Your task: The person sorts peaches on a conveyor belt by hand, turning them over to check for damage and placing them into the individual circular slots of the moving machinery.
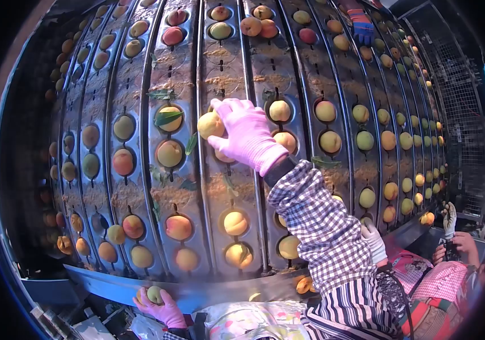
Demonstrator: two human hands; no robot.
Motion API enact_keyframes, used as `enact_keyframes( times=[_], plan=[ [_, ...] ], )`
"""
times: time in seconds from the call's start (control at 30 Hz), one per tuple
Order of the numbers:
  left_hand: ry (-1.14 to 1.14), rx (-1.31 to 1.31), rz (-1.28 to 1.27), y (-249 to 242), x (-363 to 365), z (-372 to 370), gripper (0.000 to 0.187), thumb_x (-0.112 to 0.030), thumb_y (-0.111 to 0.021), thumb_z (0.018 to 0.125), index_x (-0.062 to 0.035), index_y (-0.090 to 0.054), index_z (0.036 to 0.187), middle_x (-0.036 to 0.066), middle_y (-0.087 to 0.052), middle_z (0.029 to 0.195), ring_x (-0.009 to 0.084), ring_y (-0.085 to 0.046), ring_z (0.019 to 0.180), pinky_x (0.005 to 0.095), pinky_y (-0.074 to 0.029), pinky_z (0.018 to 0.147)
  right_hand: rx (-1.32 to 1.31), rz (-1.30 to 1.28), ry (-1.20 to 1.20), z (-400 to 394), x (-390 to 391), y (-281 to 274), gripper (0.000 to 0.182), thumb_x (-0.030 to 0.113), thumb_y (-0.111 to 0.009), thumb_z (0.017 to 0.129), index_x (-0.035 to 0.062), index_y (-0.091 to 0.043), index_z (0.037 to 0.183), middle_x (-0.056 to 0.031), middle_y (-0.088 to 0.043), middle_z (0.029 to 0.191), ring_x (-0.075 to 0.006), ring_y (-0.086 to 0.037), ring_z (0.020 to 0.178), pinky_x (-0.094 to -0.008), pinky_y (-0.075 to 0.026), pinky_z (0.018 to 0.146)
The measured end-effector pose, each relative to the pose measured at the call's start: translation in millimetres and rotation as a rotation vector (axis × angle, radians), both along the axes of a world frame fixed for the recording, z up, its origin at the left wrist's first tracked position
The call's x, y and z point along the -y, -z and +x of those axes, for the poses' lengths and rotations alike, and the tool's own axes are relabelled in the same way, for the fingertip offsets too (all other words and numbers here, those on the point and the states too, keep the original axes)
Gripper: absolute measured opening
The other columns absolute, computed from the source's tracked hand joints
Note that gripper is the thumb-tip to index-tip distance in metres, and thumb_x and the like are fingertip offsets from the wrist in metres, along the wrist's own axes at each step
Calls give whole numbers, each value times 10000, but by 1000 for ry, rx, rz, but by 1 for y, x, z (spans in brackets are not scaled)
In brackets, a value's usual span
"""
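My right hand, in a pink glove (245, 133), reaches out over the metal conveyor (177, 59). Its fingers and thumb close round a yellow peach (210, 125) above a cup row; another peach is partly hidden beneath the hand. At the lower left, near the conveyor's front edge, my left hand (163, 309) wears a pink glove too and has its fingers wrapped round a greenish fruit (154, 294). A yellow peach with a green leaf (167, 117) across it sits in a cup left of my right hand.
Peaches fill cups in several rows. A blue-gloved hand (362, 28) reaches in at the top right. Co-workers' gloved hands (374, 243) show at the lower right. Halved fruit (304, 284) lies by the metal front rail (109, 286).
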State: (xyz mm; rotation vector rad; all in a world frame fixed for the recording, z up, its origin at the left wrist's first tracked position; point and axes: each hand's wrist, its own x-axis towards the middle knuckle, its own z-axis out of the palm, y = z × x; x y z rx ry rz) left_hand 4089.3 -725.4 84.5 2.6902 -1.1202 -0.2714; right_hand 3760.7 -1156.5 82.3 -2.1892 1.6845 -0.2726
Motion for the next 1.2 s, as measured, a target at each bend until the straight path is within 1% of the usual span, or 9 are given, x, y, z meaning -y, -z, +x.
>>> enact_keyframes(
  times=[0.17,0.23,0.37,0.53,0.67,0.83,0.93,1.13,1.2],
  plan=[
    [23,-13,122,-23,23,-16,745,-421,-716,875,-50,-455,1467,316,-310,1528,456,-316,1401,551,-260,1171,-120,201,58,28,-2,2,675,311,-786,776,127,-530,1372,-141,-590,1278,-309,-543,1250,-462,-431,1030],
    [5,-3,134,-21,20,-10,747,-431,-715,882,-50,-455,1469,315,-308,1527,456,-316,1400,551,-262,1168,197,220,155,19,-31,-23,558,285,-795,770,97,-566,1243,-162,-611,1208,-342,-561,1210,-472,-444,1014],
    [-6,-68,-33,-3,10,0,668,-423,-717,914,-74,-504,1442,289,-243,1548,437,-341,1392,524,-321,1135,720,384,270,1,-122,-58,698,252,-793,800,57,-503,1404,-202,-577,1334,-382,-549,1270,-438,-445,1088],
    [57,-24,33,8,2,22,682,-452,-701,920,-58,-494,1436,320,-270,1514,457,-319,1393,533,-307,1133,1616,792,220,-21,-259,-82,611,345,-748,876,35,-546,1363,-69,-645,1212,-178,-602,1158,-345,-485,998],
    [74,-218,36,-1,11,43,668,-450,-679,942,-31,-491,1427,232,-367,1488,370,-439,1311,462,-364,1100,1905,965,409,-8,-365,-77,690,582,-613,904,80,-542,1371,-33,-606,1238,-137,-561,1148,-337,-472,960],
    [62,-1222,115,15,19,175,638,-490,-629,969,-107,-476,1457,101,-572,1274,236,-581,1128,380,-512,897,2077,770,786,27,-463,-77,767,577,-672,912,18,-506,1410,-58,-595,1305,-180,-559,1234,-356,-454,1042],
    [116,-1500,283,-107,63,41,645,-437,-563,1020,-98,-363,1530,57,-536,1327,212,-550,1185,357,-465,988,2192,565,942,61,-497,-72,757,531,-656,945,-5,-477,1448,-88,-582,1379,-209,-553,1276,-371,-459,1049],
    [339,-1831,1013,-134,77,-104,564,-456,-542,1036,-77,-427,1439,83,-561,1241,209,-537,1185,343,-476,979,2286,161,1324,110,-550,-116,658,424,-626,994,17,-452,1481,-150,-540,1459,-300,-521,1346,-527,-418,1134],
    [483,-1883,1142,-119,43,-135,562,-488,-552,1028,-123,-399,1427,127,-576,1216,274,-619,1096,429,-542,919,2453,-2,1360,115,-588,-121,615,397,-617,1005,44,-449,1479,-161,-547,1443,-345,-539,1314,-539,-431,1110]
  ],
)
